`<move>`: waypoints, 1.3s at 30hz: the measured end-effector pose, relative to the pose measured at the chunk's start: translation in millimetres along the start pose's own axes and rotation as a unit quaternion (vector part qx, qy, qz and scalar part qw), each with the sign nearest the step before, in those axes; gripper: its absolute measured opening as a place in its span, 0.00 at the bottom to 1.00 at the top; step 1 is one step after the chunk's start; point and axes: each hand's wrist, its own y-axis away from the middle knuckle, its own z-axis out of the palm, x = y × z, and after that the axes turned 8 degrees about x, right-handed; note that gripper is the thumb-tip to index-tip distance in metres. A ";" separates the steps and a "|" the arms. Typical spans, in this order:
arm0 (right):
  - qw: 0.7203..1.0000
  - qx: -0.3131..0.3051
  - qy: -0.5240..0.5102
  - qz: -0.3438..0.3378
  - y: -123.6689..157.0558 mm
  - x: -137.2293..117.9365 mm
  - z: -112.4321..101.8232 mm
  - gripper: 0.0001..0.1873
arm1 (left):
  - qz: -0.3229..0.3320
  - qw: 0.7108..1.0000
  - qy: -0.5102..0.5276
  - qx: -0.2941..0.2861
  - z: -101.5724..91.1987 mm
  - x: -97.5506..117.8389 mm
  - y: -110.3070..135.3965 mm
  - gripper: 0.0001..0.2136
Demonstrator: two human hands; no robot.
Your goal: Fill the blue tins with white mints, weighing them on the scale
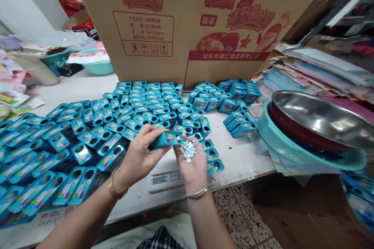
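My left hand grips a small blue printed tin, tilted so that its round-holed end points at my other palm. A pale piece shows in the hole. My right hand is palm up and cupped, with a heap of small pale blue candies on it; the tin's end is at its fingers. Partly beneath my hands lies a white digital scale with a lit display. Rows of similar blue tins stand around, many with a dark round hole on top. A few tins are right beside my right hand.
A large printed cardboard box stands at the back of the white table. On the right, a steel bowl rests in a turquoise basin, near stacked printed sheets. Another turquoise basin stands back left.
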 end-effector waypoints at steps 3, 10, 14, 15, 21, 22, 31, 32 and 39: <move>1.000 -0.001 -0.004 0.001 -3.9 0.4 -1.1 0.08 | -0.013 1.000 0.006 -0.020 6.3 -4.9 -0.5 0.13; 1.000 0.002 -0.009 0.029 -0.3 0.1 -1.0 0.09 | 0.008 0.999 -0.033 0.002 -1.0 -2.5 7.0 0.17; 0.999 0.013 -0.019 0.038 -2.3 5.5 0.7 0.08 | 0.012 0.999 -0.038 -0.007 -1.2 -4.5 7.3 0.16; 0.999 0.015 -0.019 0.039 -3.1 6.5 0.5 0.08 | 0.007 0.999 -0.036 -0.010 -0.7 -6.2 8.0 0.16; 0.999 0.014 -0.003 0.042 1.5 5.1 2.4 0.09 | 0.009 0.999 -0.043 0.015 -8.7 -1.0 11.7 0.17; 0.999 0.015 -0.002 0.043 2.9 4.8 3.7 0.09 | 0.014 0.999 -0.045 0.019 -10.4 1.2 11.5 0.17; 0.997 0.019 -0.034 0.062 5.0 4.7 5.8 0.09 | 0.009 0.999 -0.041 0.011 -6.1 -3.9 13.0 0.17; 0.997 0.016 -0.032 0.065 5.7 4.1 5.7 0.09 | 0.015 0.999 -0.043 0.017 -7.6 -2.4 13.5 0.18; 0.998 0.005 -0.016 0.064 5.1 5.2 6.9 0.09 | 0.042 0.996 -0.078 0.005 -12.0 1.3 16.3 0.19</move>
